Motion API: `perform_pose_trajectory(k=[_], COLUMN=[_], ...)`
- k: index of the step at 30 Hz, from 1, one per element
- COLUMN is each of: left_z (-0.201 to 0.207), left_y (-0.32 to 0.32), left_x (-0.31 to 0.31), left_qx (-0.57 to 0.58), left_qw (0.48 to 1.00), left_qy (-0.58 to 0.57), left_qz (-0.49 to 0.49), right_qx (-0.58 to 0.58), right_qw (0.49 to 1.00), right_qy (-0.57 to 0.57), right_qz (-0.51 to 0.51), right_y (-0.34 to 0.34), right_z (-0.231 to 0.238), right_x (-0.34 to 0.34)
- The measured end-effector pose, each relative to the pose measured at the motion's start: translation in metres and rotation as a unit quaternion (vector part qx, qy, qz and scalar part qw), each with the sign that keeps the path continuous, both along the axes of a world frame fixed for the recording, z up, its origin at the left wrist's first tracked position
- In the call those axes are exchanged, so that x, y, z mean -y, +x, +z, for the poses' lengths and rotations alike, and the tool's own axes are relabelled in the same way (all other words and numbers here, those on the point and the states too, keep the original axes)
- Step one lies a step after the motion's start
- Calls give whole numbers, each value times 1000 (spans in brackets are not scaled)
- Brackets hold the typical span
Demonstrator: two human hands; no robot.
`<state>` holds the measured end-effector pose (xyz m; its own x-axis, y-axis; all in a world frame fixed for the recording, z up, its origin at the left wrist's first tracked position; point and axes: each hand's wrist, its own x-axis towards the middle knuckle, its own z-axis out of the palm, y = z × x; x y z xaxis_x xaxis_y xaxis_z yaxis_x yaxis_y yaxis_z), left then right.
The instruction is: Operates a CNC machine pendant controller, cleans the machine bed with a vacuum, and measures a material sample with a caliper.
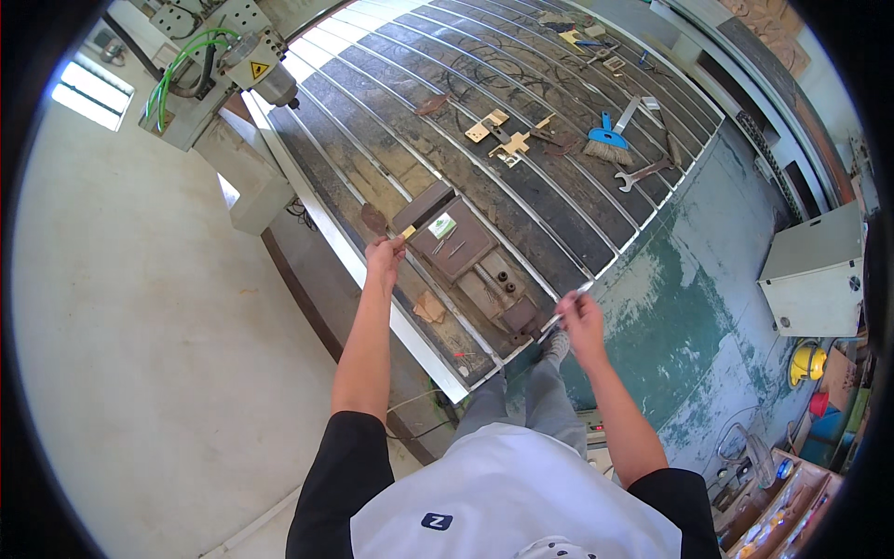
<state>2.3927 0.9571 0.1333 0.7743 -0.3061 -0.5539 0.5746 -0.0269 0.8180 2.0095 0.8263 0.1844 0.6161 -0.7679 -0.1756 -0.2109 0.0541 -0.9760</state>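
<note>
Standing at the slatted machine bed (521,177), the left hand (384,253) grips a small brown paddle-shaped tool (375,220) while the right hand (579,312) pinches a thin pale strip (564,311) — apparently the clearing stage — so the next move likely calls for steady aim at the dark box (453,244).

The surface (521,177) is dark brown, striped with pale metal rails. A blue-handled brush (607,142) lies there; a brown block (453,244) bears a green-and-white label, seemingly. The floor (680,307) is patchy green.
</note>
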Motion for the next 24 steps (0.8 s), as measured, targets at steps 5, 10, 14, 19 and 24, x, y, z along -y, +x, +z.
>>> perform_pose_trajectory(k=[5,10,14,19,24], left_z=[5,-8,-12,-7,-7], left_y=[-5,6,6,-2,5], left_x=[5,-3,-4,1,-2], left_qx=[-7,-5,-17,-19,-11], left_qw=[1000,1000,999,1000,999], left_qy=[5,-10,-41,-11,-37], left_qz=[-7,-14,-4,14,-11], right_qx=[97,113,75,108,-51], right_qw=[832,797,805,918,965], right_qy=[490,537,530,322,-214], right_qz=[-242,-251,-255,-204,142], right_y=[-52,-44,-39,-31,9], right_z=[-92,-112,-116,-52,47], right_x=[38,29,30,24,-38])
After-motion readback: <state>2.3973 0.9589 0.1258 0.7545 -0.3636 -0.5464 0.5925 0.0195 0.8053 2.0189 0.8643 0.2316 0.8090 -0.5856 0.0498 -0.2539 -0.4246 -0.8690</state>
